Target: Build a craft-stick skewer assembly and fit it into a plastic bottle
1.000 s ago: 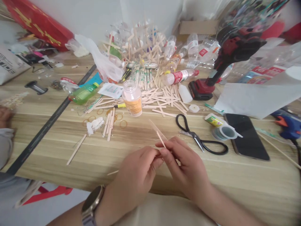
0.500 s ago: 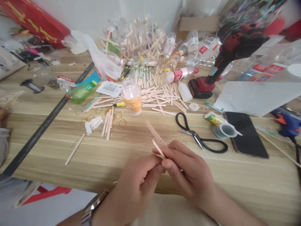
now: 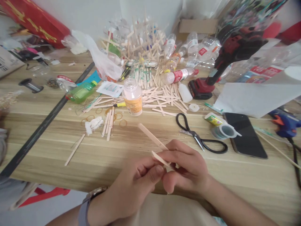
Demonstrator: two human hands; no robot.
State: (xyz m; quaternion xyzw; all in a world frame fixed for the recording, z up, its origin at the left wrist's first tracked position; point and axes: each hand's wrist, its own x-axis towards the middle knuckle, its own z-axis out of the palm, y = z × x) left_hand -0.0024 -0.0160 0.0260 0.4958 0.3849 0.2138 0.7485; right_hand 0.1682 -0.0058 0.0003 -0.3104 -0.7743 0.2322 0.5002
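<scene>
The lower end of the far stick [image 3: 152,137] is concealed behind the fingers of the right hand [image 3: 185,168], while the fingertips of the left hand [image 3: 141,183] are partly hidden, so its hold on the near stick [image 3: 161,159] cannot be confirmed. The watch [image 3: 95,193] is turned away, its dial not visible, and small print on the jar [image 3: 133,102] is illegible. The right edge cuts off the glue gun [image 3: 285,122] and the white paper [image 3: 256,97]; the top edge crops the red bag [image 3: 44,25]
</scene>
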